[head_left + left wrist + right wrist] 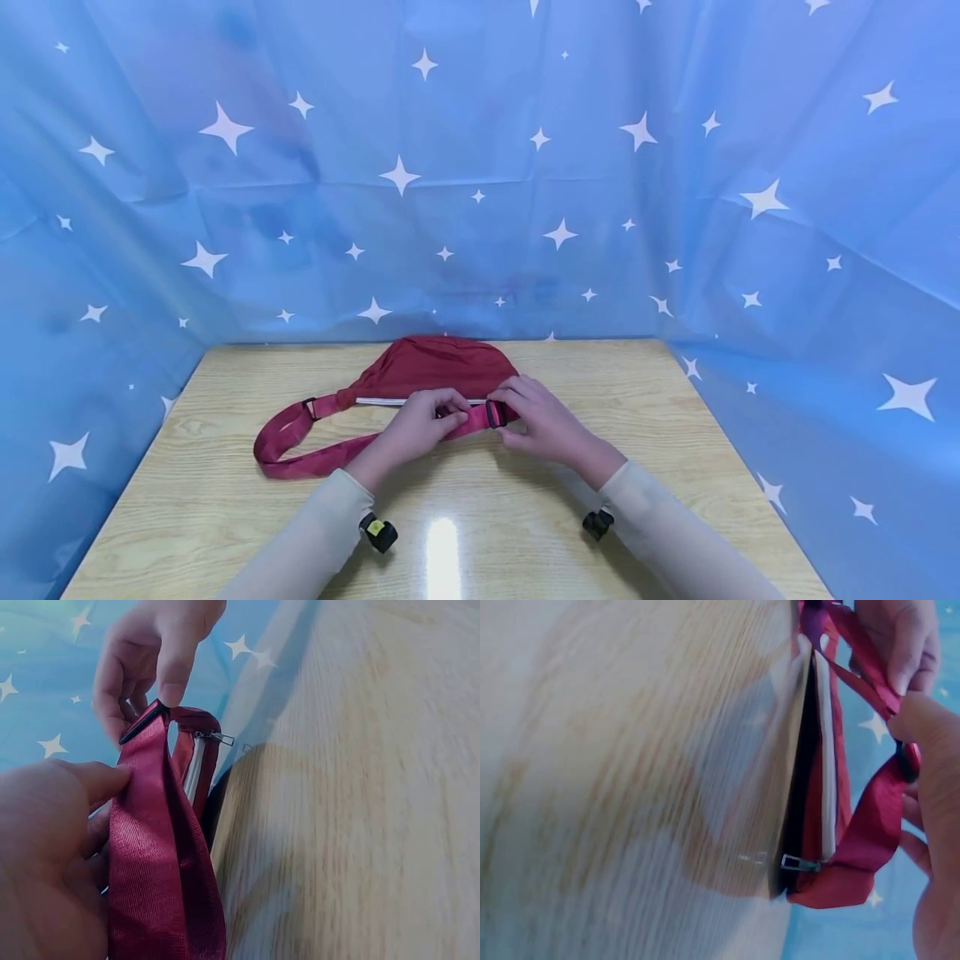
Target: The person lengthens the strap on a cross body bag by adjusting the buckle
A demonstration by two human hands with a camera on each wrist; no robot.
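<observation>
A dark red waist bag (435,367) lies toward the back of the table, its white zipper (826,757) facing the front. Its red strap (146,847) loops out to the left and comes back along the bag's front. My left hand (422,429) pinches the strap between thumb and fingers. Just to its right, my right hand (542,421) grips the black buckle (495,414) on the strap, thumb below and fingers above. In the right wrist view a metal zipper pull (801,862) hangs at the bag's end. Part of the buckle is hidden behind the fingers.
The wooden table (615,392) ends at a blue curtain (480,208) with white stars, which also hangs along both sides. A second black buckle (310,408) sits on the strap at the left. Black wrist cameras are on both sleeves.
</observation>
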